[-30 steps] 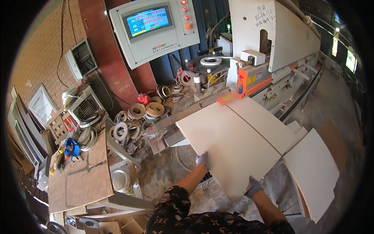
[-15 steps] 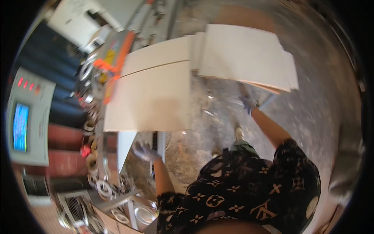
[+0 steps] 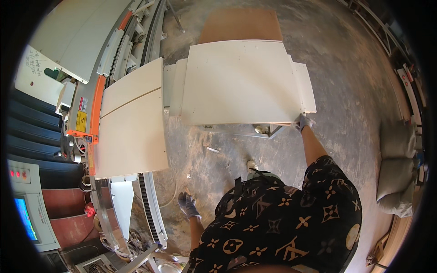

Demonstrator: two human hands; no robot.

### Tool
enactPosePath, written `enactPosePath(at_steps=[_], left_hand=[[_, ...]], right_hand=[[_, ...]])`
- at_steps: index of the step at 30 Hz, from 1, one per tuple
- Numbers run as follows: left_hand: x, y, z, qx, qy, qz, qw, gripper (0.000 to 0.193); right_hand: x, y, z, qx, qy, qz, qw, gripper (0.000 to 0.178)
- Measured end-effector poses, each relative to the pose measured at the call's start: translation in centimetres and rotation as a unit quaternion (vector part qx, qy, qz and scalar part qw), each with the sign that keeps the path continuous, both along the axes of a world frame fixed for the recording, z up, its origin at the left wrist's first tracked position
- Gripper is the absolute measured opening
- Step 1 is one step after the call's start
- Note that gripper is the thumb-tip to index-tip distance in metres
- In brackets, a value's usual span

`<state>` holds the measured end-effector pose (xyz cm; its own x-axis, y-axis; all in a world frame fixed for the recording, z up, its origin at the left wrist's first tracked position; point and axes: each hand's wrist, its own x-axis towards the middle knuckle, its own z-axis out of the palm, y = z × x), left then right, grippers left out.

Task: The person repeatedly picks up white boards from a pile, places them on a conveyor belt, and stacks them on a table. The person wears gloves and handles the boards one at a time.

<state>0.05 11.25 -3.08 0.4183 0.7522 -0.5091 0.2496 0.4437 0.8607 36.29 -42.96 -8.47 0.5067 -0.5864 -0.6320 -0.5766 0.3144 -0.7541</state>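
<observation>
A large white panel (image 3: 239,82) lies on top of a stack of similar panels ahead of me. My right hand (image 3: 306,122), in a grey glove, is closed at the stack's near right corner, gripping the top panel's edge; the fingers underneath are hidden. My left hand (image 3: 188,205), also gloved, hangs low over the floor beside the machine's side rail, fingers somewhat apart and nothing in them. To the left, a cream panel (image 3: 132,136) with a groove across it rests at the orange-edged machine (image 3: 97,107).
A metal frame (image 3: 246,133) supports the panel stack, and a brown board (image 3: 241,23) sticks out behind it. A control box with a lit screen (image 3: 26,218) stands at left. Grey sacks (image 3: 396,166) lie at right. Small scraps (image 3: 212,149) litter the concrete floor.
My view has swung right toward the stack. My right hand has come from below the stack's edge up to its near right corner. My left hand has drawn away from the cream panel.
</observation>
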Motion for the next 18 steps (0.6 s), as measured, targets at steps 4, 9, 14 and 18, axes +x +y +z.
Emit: enactPosePath(at_steps=[4, 9, 14, 18], left_hand=[[5.6, -1.2, -2.3, -0.039, 0.018, -0.116, 0.992, 0.044], [12.1, -4.3, -4.3, -0.072, 0.077, -0.193, 0.976, 0.054], [20.1, -6.9, -2.5, -0.141, 0.03, -0.13, 0.981, 0.056], [18.9, -4.7, -8.0, -0.316, -0.242, -0.144, 0.906, 0.052]], right_hand=[[-3.1, -2.2, -3.6, 0.097, -0.154, 0.052, 0.982, 0.021], [-14.9, 5.9, -2.1, 0.174, -0.141, 0.014, 0.974, 0.018], [-25.8, 1.3, 0.1, 0.24, -0.105, 0.073, 0.962, 0.033], [-25.3, -6.3, 0.4, 0.163, 0.166, 0.205, 0.951, 0.045]])
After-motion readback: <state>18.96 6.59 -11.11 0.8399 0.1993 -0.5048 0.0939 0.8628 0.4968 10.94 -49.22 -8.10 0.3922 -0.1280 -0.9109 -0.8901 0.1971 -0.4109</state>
